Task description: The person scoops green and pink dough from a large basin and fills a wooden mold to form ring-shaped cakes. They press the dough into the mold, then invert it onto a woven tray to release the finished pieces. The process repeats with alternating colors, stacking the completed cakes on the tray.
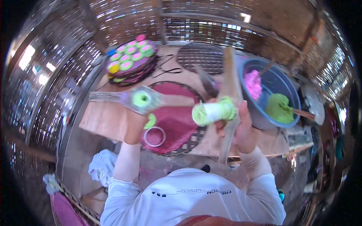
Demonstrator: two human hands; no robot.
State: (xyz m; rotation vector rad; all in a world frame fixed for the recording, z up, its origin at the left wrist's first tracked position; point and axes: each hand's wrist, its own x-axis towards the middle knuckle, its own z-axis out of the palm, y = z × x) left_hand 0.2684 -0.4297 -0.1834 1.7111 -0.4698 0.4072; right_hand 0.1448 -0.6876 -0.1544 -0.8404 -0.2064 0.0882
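My left hand (134, 126) grips a flat wooden press bar (175, 100) with green dough (141, 98) in a round hollow at its middle. The fingers are partly hidden beneath it. My right hand (244, 130) is closed around a second wooden bar (229, 79), held upright. From that bar a pale cylinder (213, 112) sticks out to the left, smeared with green dough at both ends. Between my hands, below the two apart pieces, lies a round woven tray with a magenta sheet (177, 133). A white ring (155, 145) and a curved green dough strip (151, 121) rest on it.
At the back left, stacked round trays (137, 73) bear several green-and-pink rounds. A woven tray (200, 56) lies at the back. The blue basin (260, 113) at right holds pink dough (253, 84) and green dough (278, 107) with a wooden handle (304, 114). All stand on a wooden table (102, 122).
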